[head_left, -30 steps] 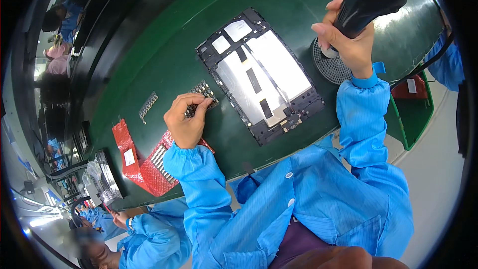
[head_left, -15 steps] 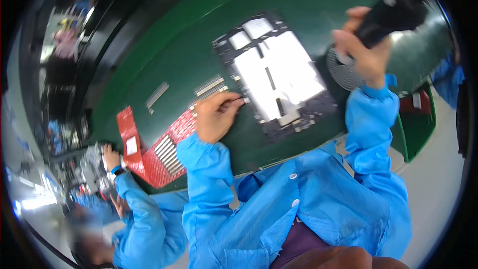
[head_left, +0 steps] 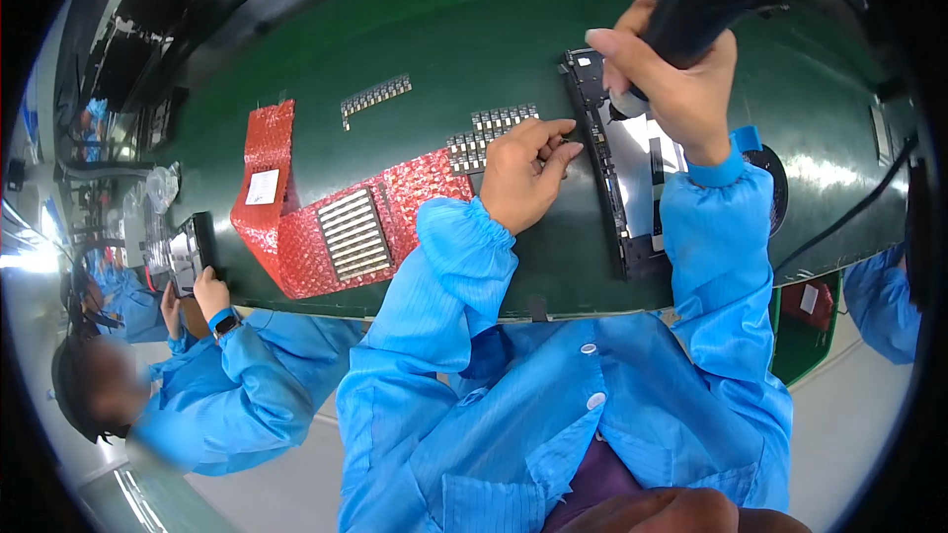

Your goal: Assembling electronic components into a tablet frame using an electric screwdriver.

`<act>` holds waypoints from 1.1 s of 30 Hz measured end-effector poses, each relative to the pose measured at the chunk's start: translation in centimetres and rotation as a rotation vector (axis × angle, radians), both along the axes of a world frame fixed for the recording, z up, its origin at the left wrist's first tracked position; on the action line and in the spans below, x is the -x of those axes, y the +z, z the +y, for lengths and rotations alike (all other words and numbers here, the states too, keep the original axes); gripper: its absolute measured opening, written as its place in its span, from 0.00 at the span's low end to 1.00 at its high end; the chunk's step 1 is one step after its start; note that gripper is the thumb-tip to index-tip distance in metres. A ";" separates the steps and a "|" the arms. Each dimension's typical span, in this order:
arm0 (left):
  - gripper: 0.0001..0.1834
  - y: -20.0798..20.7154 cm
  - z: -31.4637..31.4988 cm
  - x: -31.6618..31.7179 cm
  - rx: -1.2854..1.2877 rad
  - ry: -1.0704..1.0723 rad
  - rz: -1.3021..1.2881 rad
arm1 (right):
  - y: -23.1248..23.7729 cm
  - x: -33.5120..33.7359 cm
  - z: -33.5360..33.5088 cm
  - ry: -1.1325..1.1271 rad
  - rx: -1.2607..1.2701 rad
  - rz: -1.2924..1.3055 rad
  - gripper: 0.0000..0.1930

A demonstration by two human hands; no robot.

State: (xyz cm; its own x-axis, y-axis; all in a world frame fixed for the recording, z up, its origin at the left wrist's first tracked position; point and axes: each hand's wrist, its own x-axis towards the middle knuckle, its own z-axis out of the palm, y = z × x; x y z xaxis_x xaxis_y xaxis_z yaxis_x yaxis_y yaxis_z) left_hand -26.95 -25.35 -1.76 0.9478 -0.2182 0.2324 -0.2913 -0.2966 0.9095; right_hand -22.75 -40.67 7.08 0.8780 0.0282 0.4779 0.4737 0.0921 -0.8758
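My right hand (head_left: 673,79) is wrapped round a thick black handheld tool (head_left: 726,0); its exact kind does not show. The tool is over a flat black device panel (head_left: 614,192) with pale inner plates, and my hand and sleeve hide much of its right side. Just left of the panel's edge, my left hand (head_left: 528,170) has thumb and forefinger pinched together. Whatever is between those fingertips is too small to make out. Beside the left hand lie sheets of small black-and-silver parts (head_left: 484,143).
Red bubble wrap (head_left: 262,237) lies to the left, bearing a block of silver strips (head_left: 354,235). Farther back is a small strip of parts (head_left: 375,97). A round black disc (head_left: 780,192) sits by my right sleeve, near a black cable (head_left: 849,207). A co-worker's hand (head_left: 210,294) handles a dark device (head_left: 193,247).
The view has turned. My right hand and the tool have gone from beside the panel to over it. My left hand's pinch has come slightly away from the panel's left edge.
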 end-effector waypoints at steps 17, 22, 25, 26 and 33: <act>0.07 0.4 0.2 0.0 0.136 0.009 0.256 | -2.1 -1.6 1.1 0.021 -0.005 -0.006 0.16; 0.07 -0.2 0.1 0.0 0.205 0.027 0.293 | -2.0 -1.0 1.5 0.012 0.022 -0.011 0.15; 0.07 -0.4 0.2 0.0 0.206 0.043 0.228 | -2.3 -0.5 2.1 0.030 0.018 -0.033 0.16; 0.08 -0.4 0.2 0.0 0.192 0.052 0.183 | -2.3 -0.4 2.0 0.031 0.018 -0.032 0.16; 0.09 -0.8 0.1 -0.1 0.202 0.033 0.119 | -2.5 -0.6 1.9 0.023 0.003 -0.024 0.16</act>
